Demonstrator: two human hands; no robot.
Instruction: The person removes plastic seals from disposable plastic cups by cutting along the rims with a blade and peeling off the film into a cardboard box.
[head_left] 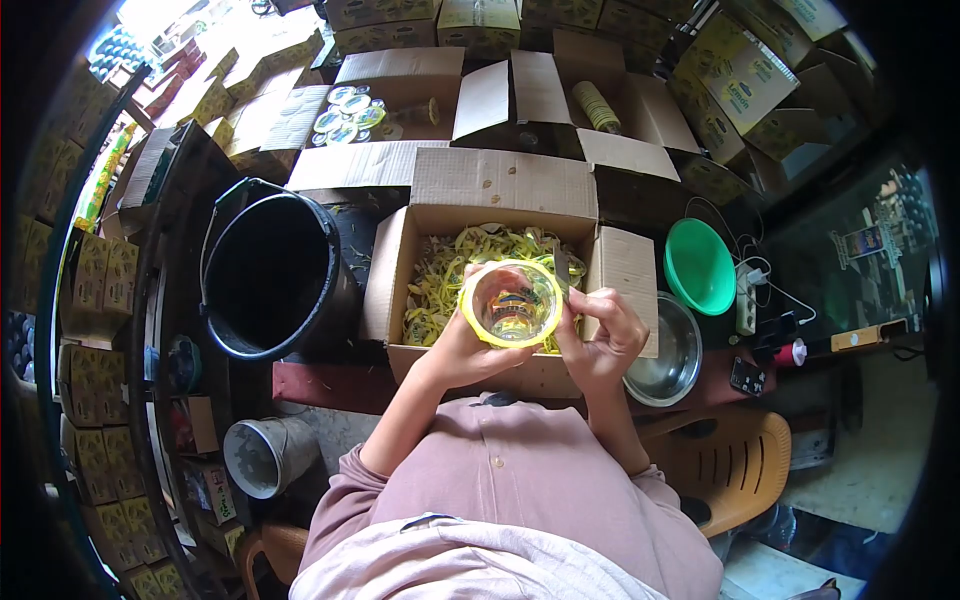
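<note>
My left hand point(462, 345) is wrapped around a clear plastic cup point(516, 303) with a yellow rim, its mouth turned up toward me. Printing shows through the cup's inside. At the cup's right edge, my right hand point(606, 338) is closed on what looks like a knife point(561, 268), its dark narrow blade pointing away from me beside the rim. The fingers hide its handle. Below both hands stands an open cardboard box point(505, 180) holding a heap of curled yellow-green strips point(435, 275).
A black bucket point(270, 275) stands left of the box. On the right are a green basin point(699, 266) and a metal bowl point(668, 355). Behind, one open carton holds round lidded cups point(345, 118), another a stack of cups point(596, 107). A grey bucket point(262, 457) sits low left.
</note>
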